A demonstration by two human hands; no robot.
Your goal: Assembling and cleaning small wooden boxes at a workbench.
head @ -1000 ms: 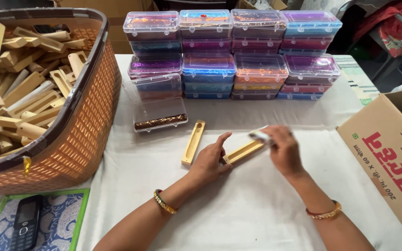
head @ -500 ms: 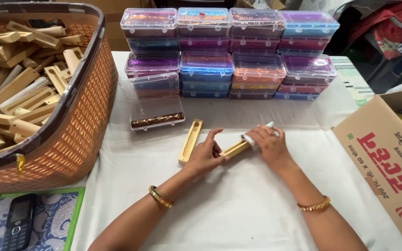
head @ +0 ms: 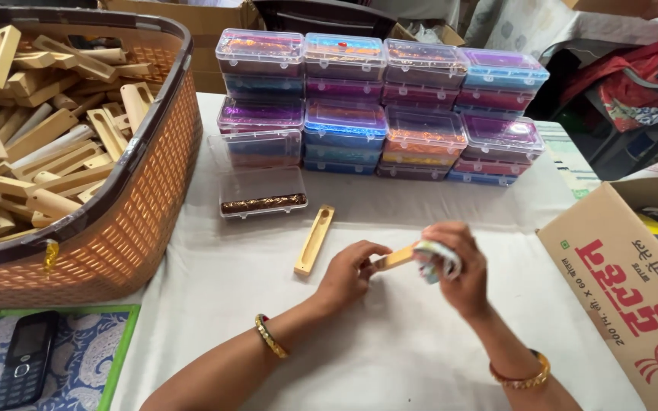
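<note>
White-covered table (head: 390, 365), spanning most of the view. Large orange woven basket (head: 146, 205) at far left, heaped with pale wooden holders (head: 39, 137). Stacked clear plastic boxes (head: 390, 106) with coloured contents, in two rows along the far edge. Open cardboard box (head: 626, 281) with red print, at right edge. Patterned blue mat (head: 78, 365) with green border, near left, bearing a dark mobile phone (head: 28, 358). Single clear box (head: 262, 192) standing apart in front of the stacks, holding a dark brown stick. Loose wooden holder (head: 314, 240), slotted, lying flat on the cloth just right of that box and left of the hands. Left hand (head: 344, 274), gold bangle at wrist, fingertips pinched on the near-left end of a wooden piece (head: 396, 257). Same wooden piece raised off the cloth at centre, spanning between both hands. Right hand (head: 458, 266), bangle at wrist, closed around the piece's right end together with a small crumpled cloth (head: 439, 259), pale with coloured marks.
</note>
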